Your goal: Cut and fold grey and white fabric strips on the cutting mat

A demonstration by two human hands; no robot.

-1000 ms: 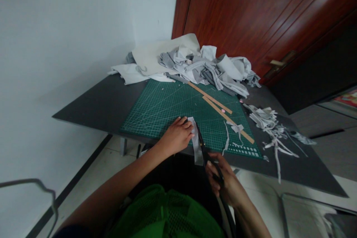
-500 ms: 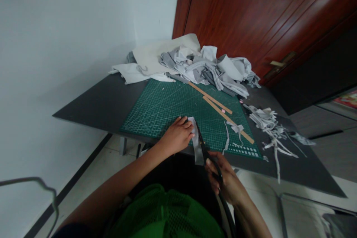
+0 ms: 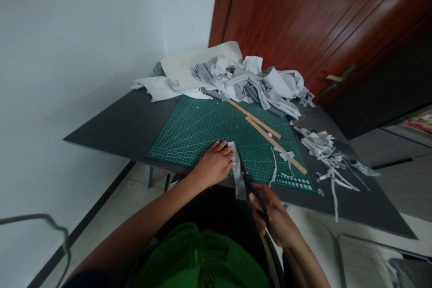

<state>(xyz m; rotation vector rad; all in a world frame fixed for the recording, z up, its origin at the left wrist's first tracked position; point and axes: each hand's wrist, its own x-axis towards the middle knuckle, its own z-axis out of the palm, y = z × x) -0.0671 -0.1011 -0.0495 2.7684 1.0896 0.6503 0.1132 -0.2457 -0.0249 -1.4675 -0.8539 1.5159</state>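
A narrow strip of grey-white fabric point(image 3: 239, 182) lies along the front edge of the green cutting mat point(image 3: 175, 144), its near end reaching past the table edge. My left hand point(image 3: 218, 164) rests on the strip's left side with the fingers laid out over it, pressing it down. Something dark shows by the fingertips, too covered to name. My right hand point(image 3: 270, 211) is closed round the handles of black scissors point(image 3: 247, 181). Their blades point away from me along the strip's right edge; I cannot tell how far apart they are.
Brown strips point(image 3: 263, 131) and thin fabric scraps point(image 3: 286, 156) lie on the mat. A heap of grey and white cloth point(image 3: 249, 81) fills the table's back. More offcuts point(image 3: 317, 141) lie at the right, some hanging over the edge of the dark table point(image 3: 111, 121). Behind is a wooden door point(image 3: 286, 22).
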